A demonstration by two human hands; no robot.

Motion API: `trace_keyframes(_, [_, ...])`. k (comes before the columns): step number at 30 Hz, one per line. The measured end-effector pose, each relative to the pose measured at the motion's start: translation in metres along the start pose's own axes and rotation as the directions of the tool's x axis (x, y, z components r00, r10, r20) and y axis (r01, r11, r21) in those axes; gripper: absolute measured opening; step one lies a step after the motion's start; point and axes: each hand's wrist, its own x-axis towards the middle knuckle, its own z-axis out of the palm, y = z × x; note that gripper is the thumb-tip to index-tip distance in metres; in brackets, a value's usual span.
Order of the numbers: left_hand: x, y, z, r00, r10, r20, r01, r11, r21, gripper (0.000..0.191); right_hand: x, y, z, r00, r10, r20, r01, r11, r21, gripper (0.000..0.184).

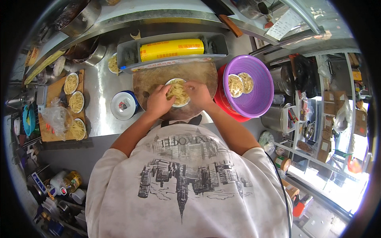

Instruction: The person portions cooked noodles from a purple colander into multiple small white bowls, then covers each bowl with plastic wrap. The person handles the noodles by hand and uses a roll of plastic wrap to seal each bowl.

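A small white bowl (179, 105) heaped with flat, pale-yellow noodles (178, 92) stands on a round wooden chopping block (204, 72). My left hand (159, 100) is around the bowl's left side, with its thumb and fingertips over the rim and against the noodles. At the upper right of the same bowl, my right hand (198, 92) has its fingers bent in close to the noodles; whether they pinch anything cannot be made out. Just behind the block is a grey dispenser box (172, 61) holding a yellow roll of cling film (172, 49).
To the right, a purple plastic basket (257, 101) with two noodle bowls (235, 85) sits over a red basin (221, 102). Empty white bowls (123, 106) are left of the block. Further left, a wooden board (56, 86) carries several noodle bowls and a clear plastic bag (56, 117). A cleaver (230, 25) lies up back.
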Motion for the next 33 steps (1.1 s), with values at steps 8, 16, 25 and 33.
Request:
trace_keyframes(8, [0.003,0.003,-0.002,0.964,0.264,0.024,-0.265,0.960,0.091,0.099,-0.011,0.003,-0.004,0.981,-0.186,-0.062,0.180,0.979,-0.092,0.044])
trace_keyframes(16, [0.004,-0.013,0.029,0.951,0.310,0.012,-0.310,0.947,0.078,0.099,-0.023,0.011,0.007,0.991,-0.126,-0.045,0.120,0.986,-0.113,0.051])
trace_keyframes(25, [0.013,-0.001,0.037,0.952,0.303,-0.036,-0.305,0.949,-0.075,0.087,-0.016,0.012,0.007,0.983,-0.176,-0.051,0.167,0.976,-0.141,0.044])
trace_keyframes(33, [0.011,-0.008,0.035,0.944,0.314,-0.097,-0.325,0.936,-0.134,0.088,-0.005,0.021,-0.002,0.982,0.076,-0.173,-0.082,0.996,-0.028,0.030])
